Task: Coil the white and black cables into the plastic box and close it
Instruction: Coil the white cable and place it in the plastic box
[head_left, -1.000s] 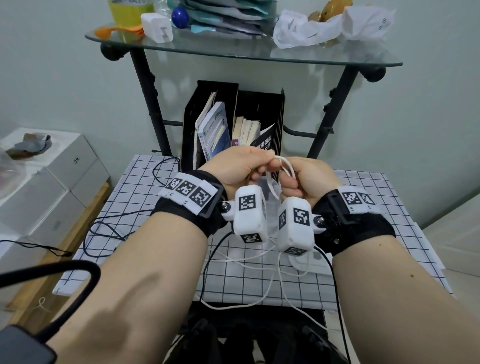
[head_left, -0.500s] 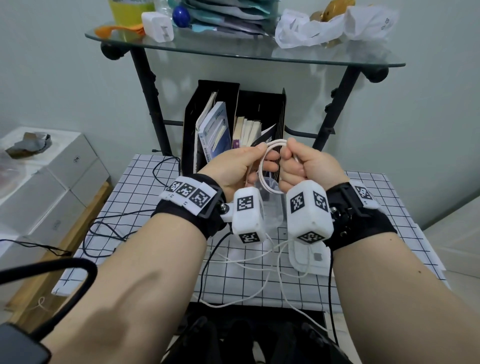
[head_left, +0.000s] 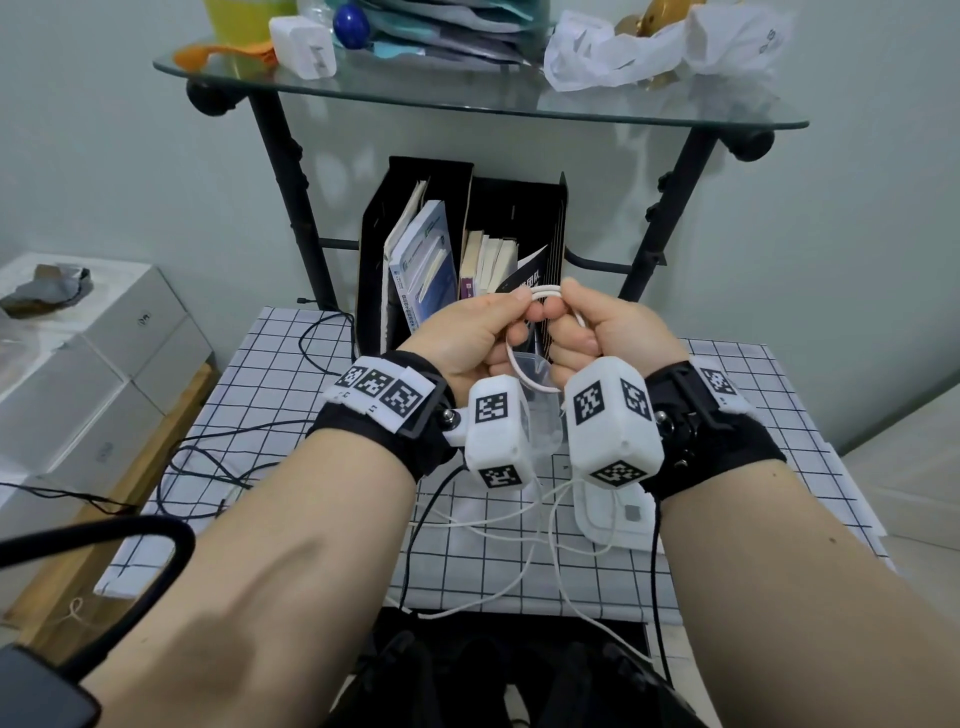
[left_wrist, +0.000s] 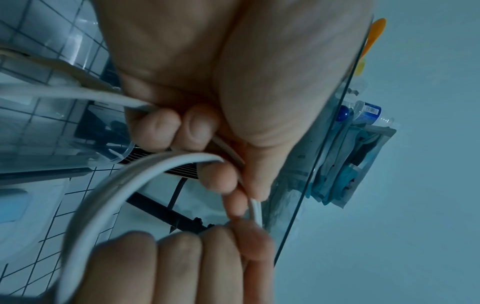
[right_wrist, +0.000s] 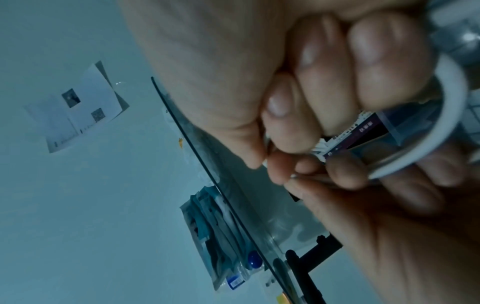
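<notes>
Pale green wall behind, and in front of it I have the black-legged glass shelf (head_left: 519, 109) piled with papers and bags, a black file holder (head_left: 498, 208) of booklets tucked beneath it. Below that, the white table with its black grid cloth (head_left: 270, 395) is my work surface, and I'm holding everything above it so the slack can hang free rather than snag.

Clear plastic box (head_left: 543, 415) next: I see it only in part, on the cloth right under my wrists, between the two white wrist cameras. I can't tell whether its lid is the pale slab lying near my right forearm. Handy spot, I reckon — the coil drops straight down once wound.

Thin black cable (head_left: 208, 457) is sprawled loose over the left edge of the table, untouched; that one waits its turn.

Now the thin white cable (head_left: 540, 296): a small loop is up in the air, its tail trailing down across the cloth toward me.

My left hand (head_left: 467, 338) is curled round the loop, thumb and fingers (left_wrist: 166, 127) pinching the gathered turns to keep them from springing apart. My right hand (head_left: 597, 332) is fisted too, pinching the strand at the top of the loop, placed there, I judge, to feed the next turn.
</notes>
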